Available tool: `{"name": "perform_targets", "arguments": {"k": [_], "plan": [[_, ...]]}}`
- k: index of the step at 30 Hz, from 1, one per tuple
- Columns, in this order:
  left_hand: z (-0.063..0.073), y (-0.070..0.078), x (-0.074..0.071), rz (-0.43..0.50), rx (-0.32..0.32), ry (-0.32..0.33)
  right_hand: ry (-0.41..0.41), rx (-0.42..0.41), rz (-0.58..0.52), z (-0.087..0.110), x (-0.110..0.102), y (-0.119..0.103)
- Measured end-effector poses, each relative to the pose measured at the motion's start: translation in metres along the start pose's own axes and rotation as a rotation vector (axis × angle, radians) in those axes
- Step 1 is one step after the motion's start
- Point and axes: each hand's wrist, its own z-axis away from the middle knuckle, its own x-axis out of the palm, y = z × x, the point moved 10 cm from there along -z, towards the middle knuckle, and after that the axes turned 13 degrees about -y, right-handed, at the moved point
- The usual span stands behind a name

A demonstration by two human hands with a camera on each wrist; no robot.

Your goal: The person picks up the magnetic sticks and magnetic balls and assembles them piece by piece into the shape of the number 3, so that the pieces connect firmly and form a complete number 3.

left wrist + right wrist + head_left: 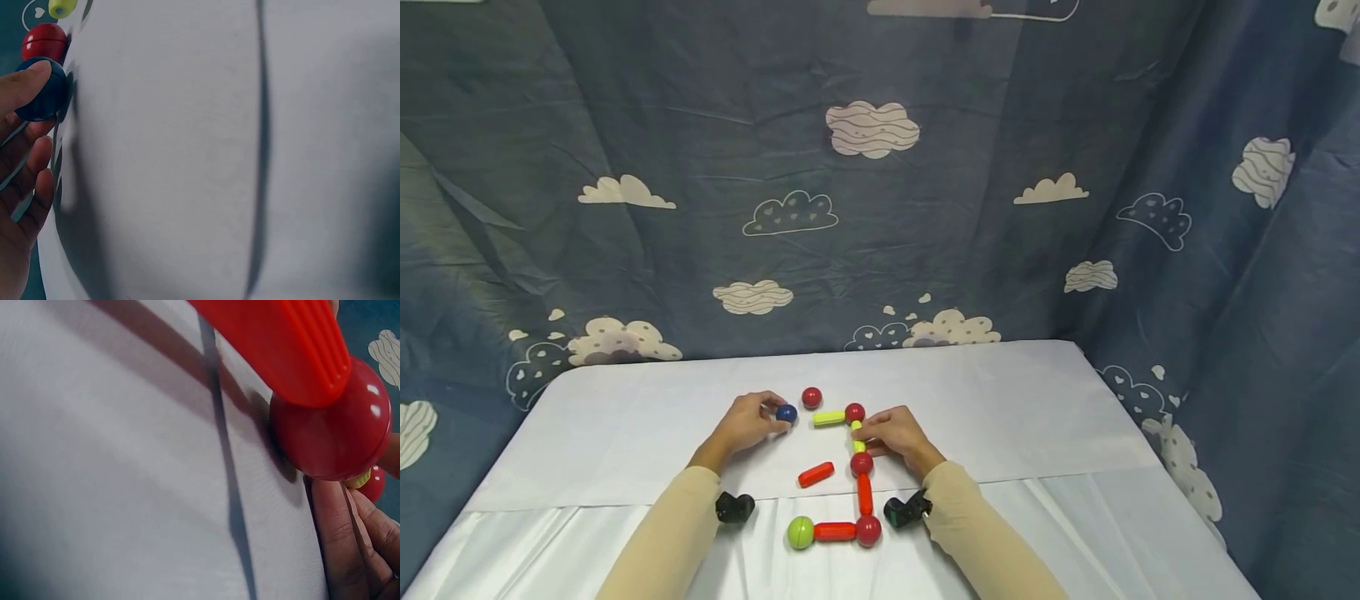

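Observation:
My left hand (753, 422) pinches a dark blue ball (786, 413) between thumb and fingers; in the left wrist view the thumb lies across the blue ball (42, 94). A loose red ball (812, 397) sits just beyond it. My right hand (898, 435) holds a yellow-green rod (857, 437) that joins two red balls, the farther one (854, 412) and the nearer one (861, 463). Another yellow-green rod (829, 418) points left from the farther ball. In the right wrist view, the nearer red ball (331, 425) and a red rod (287, 350) partly hide the fingers.
Toward me the chain continues with a red rod (865, 495), a red ball (868, 531), another red rod (835, 532) and a green ball (801, 532). A loose red rod (816, 474) lies left of the chain on the white cloth (1000, 400). A dark cloud-print curtain (925, 233) hangs behind.

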Motion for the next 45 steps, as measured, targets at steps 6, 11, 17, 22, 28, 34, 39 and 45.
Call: {"name": "perform_targets", "arguments": {"k": [6,11,17,22,28,34,39,45], "plan": [[0.002,0.006,0.007,-0.006,0.039,-0.017,-0.003,0.001,-0.006,-0.001,-0.002,0.002],[0.004,0.011,0.01,0.0,0.048,-0.015,-0.005,-0.006,-0.001,-0.002,-0.003,0.003],[0.007,0.013,0.011,-0.01,0.05,-0.006,-0.029,-0.021,-0.022,-0.003,0.001,0.002],[0.006,0.014,0.012,-0.005,0.049,-0.008,-0.03,-0.022,-0.026,-0.003,0.002,0.001],[0.003,0.017,0.014,-0.006,0.069,-0.023,-0.02,-0.016,-0.018,-0.002,0.001,0.001],[0.001,0.022,0.016,-0.002,0.076,-0.026,-0.003,-0.014,-0.001,-0.002,-0.002,0.002],[-0.001,0.023,0.018,-0.001,0.072,-0.031,-0.002,-0.009,0.005,-0.003,-0.002,0.002],[-0.001,0.02,0.019,0.006,0.059,-0.034,-0.001,0.002,0.012,-0.002,-0.002,0.002]]}}
